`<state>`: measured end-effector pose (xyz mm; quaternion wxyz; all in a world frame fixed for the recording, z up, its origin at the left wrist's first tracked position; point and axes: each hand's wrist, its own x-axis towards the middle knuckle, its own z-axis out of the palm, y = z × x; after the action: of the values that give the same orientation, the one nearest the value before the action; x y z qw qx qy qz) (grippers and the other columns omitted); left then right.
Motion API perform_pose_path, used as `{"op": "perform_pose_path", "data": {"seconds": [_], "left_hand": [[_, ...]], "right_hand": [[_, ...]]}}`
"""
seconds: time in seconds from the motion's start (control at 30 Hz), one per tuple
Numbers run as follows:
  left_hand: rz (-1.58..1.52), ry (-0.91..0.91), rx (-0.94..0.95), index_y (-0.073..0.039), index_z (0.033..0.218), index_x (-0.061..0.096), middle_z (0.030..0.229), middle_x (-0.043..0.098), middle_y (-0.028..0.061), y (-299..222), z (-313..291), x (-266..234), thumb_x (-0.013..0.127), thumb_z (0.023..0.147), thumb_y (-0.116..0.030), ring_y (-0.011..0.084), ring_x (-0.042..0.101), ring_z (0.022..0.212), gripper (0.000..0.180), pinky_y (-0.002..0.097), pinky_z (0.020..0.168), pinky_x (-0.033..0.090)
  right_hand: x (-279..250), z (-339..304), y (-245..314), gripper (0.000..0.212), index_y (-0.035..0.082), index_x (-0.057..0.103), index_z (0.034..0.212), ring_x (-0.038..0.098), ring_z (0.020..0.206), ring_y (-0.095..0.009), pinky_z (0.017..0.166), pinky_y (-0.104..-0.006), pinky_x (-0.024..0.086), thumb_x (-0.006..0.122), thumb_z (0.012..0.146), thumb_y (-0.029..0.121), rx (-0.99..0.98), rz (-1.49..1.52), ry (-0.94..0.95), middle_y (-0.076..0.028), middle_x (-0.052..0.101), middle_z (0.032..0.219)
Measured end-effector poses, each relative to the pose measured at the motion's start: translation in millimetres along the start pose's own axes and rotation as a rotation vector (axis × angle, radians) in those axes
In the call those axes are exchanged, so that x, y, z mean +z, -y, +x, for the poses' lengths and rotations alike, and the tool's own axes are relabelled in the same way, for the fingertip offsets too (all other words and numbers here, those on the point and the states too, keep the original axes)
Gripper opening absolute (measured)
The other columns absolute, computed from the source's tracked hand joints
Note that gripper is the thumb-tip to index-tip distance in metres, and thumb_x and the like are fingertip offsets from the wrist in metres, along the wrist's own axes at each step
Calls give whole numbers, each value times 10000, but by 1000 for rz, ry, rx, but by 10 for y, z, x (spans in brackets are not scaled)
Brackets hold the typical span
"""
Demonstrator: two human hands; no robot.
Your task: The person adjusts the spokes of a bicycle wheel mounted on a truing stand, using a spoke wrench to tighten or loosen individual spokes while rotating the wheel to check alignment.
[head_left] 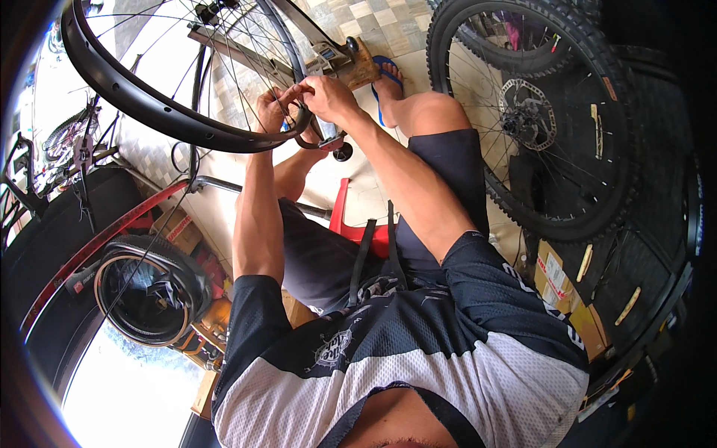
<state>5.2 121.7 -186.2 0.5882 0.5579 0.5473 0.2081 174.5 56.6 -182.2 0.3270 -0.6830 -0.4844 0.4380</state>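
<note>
A black spoked bicycle wheel rim (160,112) without a tyre sits in a metal truing stand (250,58). Its hub (213,10) shows at the top of the view. My left hand (272,110) is at the rim's near right part, fingers bent and closed near the spokes. From the right, my right hand (327,98) meets it there, thumb and fingers pinched together with the tips touching the left fingers. Whatever lies between the fingertips is too small and covered to name. Just below my right hand is a silver stand part (329,131) with a black knob (343,152).
A wheel with a knobby tyre and disc rotor (526,112) leans at the right, another tyre behind it. The stand's wooden base (361,69) is near my sandalled foot. Lower left are stacked tyres (146,291); a red stool (351,228) is between my legs. Cardboard boxes (556,276) lie at right.
</note>
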Motion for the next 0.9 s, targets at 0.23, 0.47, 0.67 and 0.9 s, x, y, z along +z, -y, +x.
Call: {"op": "perform_pose_path", "data": {"seconds": [0.23, 0.47, 0.67, 0.9], "left_hand": [[-5, -28, 9, -73, 651, 638, 610, 588, 1, -16, -17, -22, 830, 864, -372, 70, 529, 561, 413, 230, 511, 399], [-100, -317, 1, -58, 901, 747, 771, 664, 15, -762, -288, -505, 689, 956, -477, 86, 572, 630, 427, 265, 576, 437], [-398, -45, 70, -104, 676, 542, 582, 420, -10, -1479, -823, -517, 544, 1056, -419, 142, 504, 584, 494, 281, 555, 391], [-321, -71, -16, -24, 949, 671, 737, 589, -21, -1423, -874, -466, 680, 996, -221, 67, 532, 661, 202, 194, 596, 413]], "right_hand": [[55, 2, 0, 256, 74, 727, 1075, 708, 895, -389, 793, -458, 551, 619, 918, 246, -21, -9, -18, -198, 738, 951], [69, 46, 5, 283, 62, 720, 1041, 718, 851, -365, 754, -442, 552, 647, 947, 319, -56, 47, -92, -181, 741, 905], [-21, 92, 44, 271, 53, 707, 1013, 728, 808, -339, 722, -427, 556, 653, 944, 310, -67, 81, -212, -172, 744, 888], [-188, -1, 163, 294, 45, 711, 967, 716, 834, -366, 742, -458, 550, 636, 927, 326, -55, 127, -227, -172, 738, 841]]}}
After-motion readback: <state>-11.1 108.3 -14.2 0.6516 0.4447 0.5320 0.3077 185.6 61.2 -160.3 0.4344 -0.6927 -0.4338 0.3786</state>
